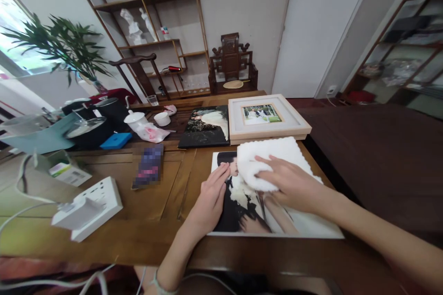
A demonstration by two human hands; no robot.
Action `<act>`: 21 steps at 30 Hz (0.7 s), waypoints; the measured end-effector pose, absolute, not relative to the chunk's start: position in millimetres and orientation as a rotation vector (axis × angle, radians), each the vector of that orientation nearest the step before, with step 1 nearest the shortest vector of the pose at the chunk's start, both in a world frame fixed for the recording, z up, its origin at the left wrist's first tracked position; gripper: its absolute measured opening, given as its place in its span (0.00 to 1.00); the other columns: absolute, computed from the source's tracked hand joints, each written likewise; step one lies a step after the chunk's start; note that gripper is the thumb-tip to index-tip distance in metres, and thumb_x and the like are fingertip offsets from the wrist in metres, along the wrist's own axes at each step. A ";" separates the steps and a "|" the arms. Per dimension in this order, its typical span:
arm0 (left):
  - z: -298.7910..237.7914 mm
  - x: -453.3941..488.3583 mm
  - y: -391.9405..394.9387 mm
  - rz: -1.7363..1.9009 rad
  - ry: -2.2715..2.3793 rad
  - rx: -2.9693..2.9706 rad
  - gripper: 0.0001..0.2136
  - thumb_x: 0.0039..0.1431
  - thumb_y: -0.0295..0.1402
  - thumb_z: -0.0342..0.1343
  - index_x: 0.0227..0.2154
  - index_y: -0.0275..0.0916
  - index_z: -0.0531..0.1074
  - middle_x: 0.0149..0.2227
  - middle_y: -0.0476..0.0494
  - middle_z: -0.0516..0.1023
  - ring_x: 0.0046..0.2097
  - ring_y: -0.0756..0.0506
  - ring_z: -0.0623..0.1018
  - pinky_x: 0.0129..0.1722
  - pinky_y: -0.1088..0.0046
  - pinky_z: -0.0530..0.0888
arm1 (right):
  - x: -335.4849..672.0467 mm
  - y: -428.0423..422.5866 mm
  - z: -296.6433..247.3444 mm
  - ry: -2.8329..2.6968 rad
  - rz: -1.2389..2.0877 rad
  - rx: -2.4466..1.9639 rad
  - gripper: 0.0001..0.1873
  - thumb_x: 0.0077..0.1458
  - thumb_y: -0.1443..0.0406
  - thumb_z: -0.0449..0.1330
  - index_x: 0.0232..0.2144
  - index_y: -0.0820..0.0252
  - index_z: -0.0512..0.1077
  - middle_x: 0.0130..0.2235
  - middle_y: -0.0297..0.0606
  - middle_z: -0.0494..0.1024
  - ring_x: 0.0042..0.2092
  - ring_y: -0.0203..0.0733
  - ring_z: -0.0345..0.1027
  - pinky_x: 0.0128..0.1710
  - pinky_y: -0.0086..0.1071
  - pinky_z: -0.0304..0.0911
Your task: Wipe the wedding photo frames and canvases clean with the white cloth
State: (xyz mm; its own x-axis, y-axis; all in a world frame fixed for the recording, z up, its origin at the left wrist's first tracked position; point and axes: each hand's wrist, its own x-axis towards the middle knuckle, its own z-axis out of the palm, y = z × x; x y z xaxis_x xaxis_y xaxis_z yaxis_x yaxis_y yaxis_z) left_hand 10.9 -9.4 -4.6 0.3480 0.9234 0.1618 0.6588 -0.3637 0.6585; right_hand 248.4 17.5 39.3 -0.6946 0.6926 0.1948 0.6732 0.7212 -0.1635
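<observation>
A large photo print [242, 196] lies flat near the table's front edge, showing figures in dark and white clothing. Flat on its left side rests my left hand [213, 193], fingers stretched out. My right hand [282, 179] grips a white cloth [249, 161] and presses it on the upper part of the print. Part of the cloth spreads out behind that hand and hides the print's upper right. Just beyond the cloth stands a light wood picture frame [235, 136] with a small photo inside. Left of the frame is a dark photo panel [194, 140] with a white dress on it.
On the left of the wooden table [166, 235] sit a white power strip [112, 198] with cables, a blurred-out phone-shaped item [148, 166], a blue box [116, 140], a white teapot [135, 120], a cup [162, 119] and a black kettle [112, 113]. Chairs and shelves stand behind.
</observation>
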 end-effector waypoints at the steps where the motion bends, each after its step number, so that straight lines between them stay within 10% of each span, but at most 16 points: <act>1: -4.5 11.1 -9.3 0.725 1.372 2.134 0.21 0.66 0.30 0.37 0.61 0.42 0.58 0.66 0.41 0.57 0.67 0.44 0.54 0.64 0.56 0.53 | 246.5 26.7 40.4 -2.680 0.088 -1.099 0.20 0.45 0.75 0.54 0.41 0.60 0.74 0.52 0.51 0.73 0.58 0.55 0.62 0.56 0.52 0.57; 10: 1.1 14.1 -10.9 0.702 1.415 2.098 0.20 0.67 0.30 0.36 0.59 0.44 0.59 0.65 0.41 0.58 0.66 0.44 0.55 0.62 0.52 0.54 | 227.6 -3.4 38.4 -2.761 0.018 -1.036 0.23 0.44 0.77 0.56 0.44 0.64 0.74 0.59 0.55 0.65 0.62 0.62 0.53 0.58 0.58 0.49; 14: 0.5 14.0 -10.7 0.711 1.421 2.090 0.20 0.67 0.30 0.36 0.59 0.44 0.59 0.65 0.41 0.58 0.66 0.43 0.55 0.62 0.53 0.55 | 223.7 -58.3 26.1 -2.802 -0.008 -0.869 0.09 0.49 0.66 0.60 0.33 0.59 0.78 0.58 0.54 0.66 0.58 0.67 0.58 0.54 0.62 0.56; 21: -2.9 10.5 -9.6 0.719 1.366 2.099 0.20 0.67 0.32 0.37 0.60 0.42 0.59 0.66 0.40 0.55 0.67 0.43 0.54 0.63 0.53 0.54 | 221.3 -84.7 -8.2 -2.535 -0.191 -0.665 0.21 0.57 0.59 0.53 0.47 0.66 0.74 0.51 0.48 0.75 0.56 0.51 0.65 0.53 0.44 0.64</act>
